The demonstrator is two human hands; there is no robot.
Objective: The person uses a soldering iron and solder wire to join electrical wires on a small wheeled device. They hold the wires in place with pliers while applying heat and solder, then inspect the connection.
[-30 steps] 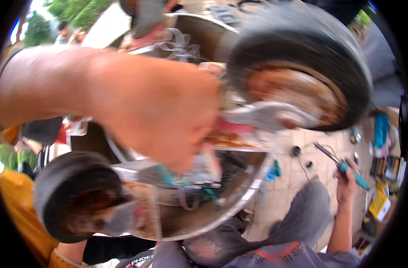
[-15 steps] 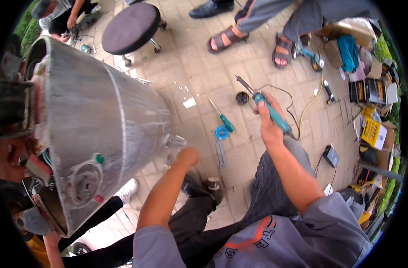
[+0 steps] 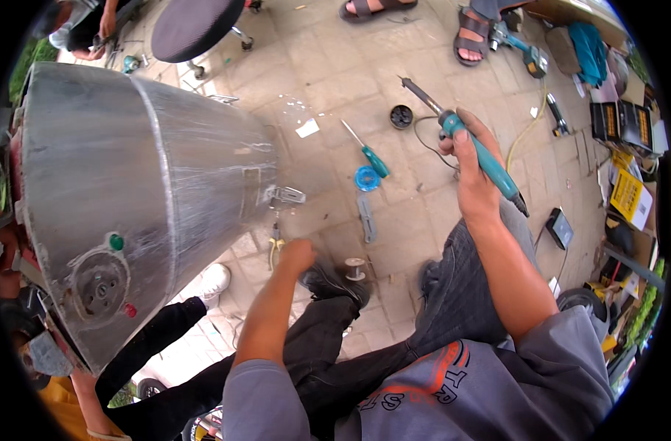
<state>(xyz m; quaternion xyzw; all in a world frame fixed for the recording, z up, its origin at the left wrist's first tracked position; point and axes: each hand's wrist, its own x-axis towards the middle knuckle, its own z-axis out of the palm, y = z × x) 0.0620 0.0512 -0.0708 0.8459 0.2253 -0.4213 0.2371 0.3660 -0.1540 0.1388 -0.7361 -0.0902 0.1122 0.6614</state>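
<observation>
My right hand (image 3: pixel 476 165) is wrapped round the teal handle of a soldering iron (image 3: pixel 489 163), its dark tip pointing up and away to the left. My left hand (image 3: pixel 298 254) is closed, back toward me, above my dark shoe; anything inside its fingers is hidden. Beside it on the paving lie yellow-handled pliers (image 3: pixel 276 246). A solder wire spool (image 3: pixel 356 269) stands just right of that shoe. Farther off lie a grey utility knife (image 3: pixel 366 217), a blue ring-shaped roll (image 3: pixel 367 178), a teal screwdriver (image 3: pixel 374 159) and a small round black tin (image 3: pixel 401 116).
A large grey metal cone (image 3: pixel 210 169) with a green and a red button fills the left side. A stool (image 3: pixel 192 29) stands beyond it. Another person's sandalled foot (image 3: pixel 471 37) is near a cordless drill (image 3: pixel 522 53). Boxes (image 3: pixel 633 198) line the right edge.
The view has shifted, so the floor items sit higher and the cone farther left. My right hand keeps hold of the soldering iron; my left hand stays closed. The standing person's legs are mostly out of view.
</observation>
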